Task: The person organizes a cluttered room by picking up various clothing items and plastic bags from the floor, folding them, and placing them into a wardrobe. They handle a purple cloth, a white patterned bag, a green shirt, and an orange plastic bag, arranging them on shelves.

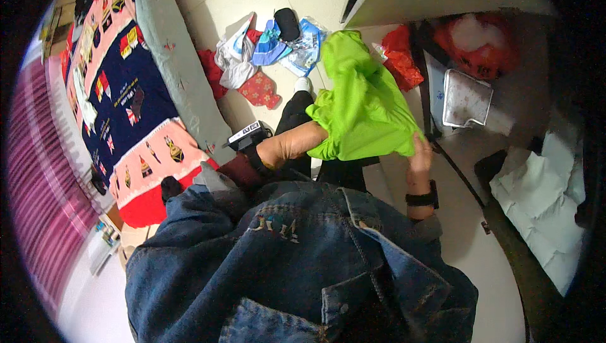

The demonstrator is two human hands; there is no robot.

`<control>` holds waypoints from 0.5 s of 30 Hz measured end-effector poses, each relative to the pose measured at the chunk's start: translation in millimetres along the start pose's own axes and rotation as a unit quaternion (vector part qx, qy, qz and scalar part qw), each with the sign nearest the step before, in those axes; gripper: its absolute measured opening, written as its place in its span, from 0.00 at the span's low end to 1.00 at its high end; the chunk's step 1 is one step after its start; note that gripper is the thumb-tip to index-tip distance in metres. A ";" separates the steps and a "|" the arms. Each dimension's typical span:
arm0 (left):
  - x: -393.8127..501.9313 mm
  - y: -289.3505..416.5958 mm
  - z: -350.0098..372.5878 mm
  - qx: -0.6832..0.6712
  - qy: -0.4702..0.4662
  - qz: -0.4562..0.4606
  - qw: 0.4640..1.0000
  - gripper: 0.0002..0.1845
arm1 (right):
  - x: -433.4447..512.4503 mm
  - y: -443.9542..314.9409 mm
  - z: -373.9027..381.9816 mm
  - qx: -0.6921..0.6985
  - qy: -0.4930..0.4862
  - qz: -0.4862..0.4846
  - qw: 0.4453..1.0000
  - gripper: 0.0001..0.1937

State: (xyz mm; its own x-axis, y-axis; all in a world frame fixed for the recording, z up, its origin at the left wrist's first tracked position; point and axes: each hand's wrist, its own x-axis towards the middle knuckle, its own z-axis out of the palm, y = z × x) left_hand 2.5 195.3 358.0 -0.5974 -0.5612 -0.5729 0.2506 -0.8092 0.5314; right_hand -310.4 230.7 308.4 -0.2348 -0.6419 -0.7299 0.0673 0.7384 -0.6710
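A bright green garment (pixel 364 106) hangs before me between my arms, over the floor and my legs. My left forearm (pixel 296 142) runs into its left side, and the cloth covers that hand, so its fingers are hidden. At the garment's lower right corner, my right hand (pixel 420 152) grips the edge of the cloth. The far end of the garment bunches upward, near the small pile of things on the floor.
Left is a bed (pixel 156 35) with a patterned blanket (pixel 128 82). On the floor lie white cloth (pixel 236 61), a red floral cloth (pixel 259 90), a black pouch (pixel 287 24) and a red plastic bag (pixel 402 56). To the right, an open cabinet compartment holds a clear-lidded box (pixel 467 98).
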 end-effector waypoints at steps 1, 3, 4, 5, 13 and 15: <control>-12.0 5.1 1.9 0.007 -0.021 -0.002 1.000 0.25 | 3.2 -7.9 -6.8 0.026 0.051 -0.014 0.998 0.17; -33.8 16.7 7.6 0.065 -0.033 -0.084 0.994 0.24 | 3.9 -17.4 -14.1 0.022 0.050 -0.044 0.998 0.17; -42.1 25.1 10.0 0.119 -0.061 -0.078 0.988 0.22 | 4.2 -21.0 -17.3 0.029 0.041 -0.066 0.997 0.17; -50.5 33.9 13.0 0.191 -0.072 -0.088 0.975 0.20 | 4.4 -23.3 -21.5 -0.009 0.060 -0.054 0.997 0.17; -118.7 92.4 39.1 0.152 0.018 0.212 0.965 0.16 | 22.5 -21.9 -95.5 -0.188 0.147 -0.057 0.969 0.21; -128.3 97.2 42.0 0.133 0.014 0.285 0.949 0.17 | 16.5 -28.7 -94.7 -0.387 0.099 -0.042 0.916 0.24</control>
State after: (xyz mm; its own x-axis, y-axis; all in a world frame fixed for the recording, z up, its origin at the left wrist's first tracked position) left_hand 71.6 195.9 509.4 -0.4019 -0.9018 -0.1590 0.3231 -0.3021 0.8968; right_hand -408.1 218.4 327.9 -0.3842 -0.7092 -0.5912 -0.6479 0.6633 -0.3745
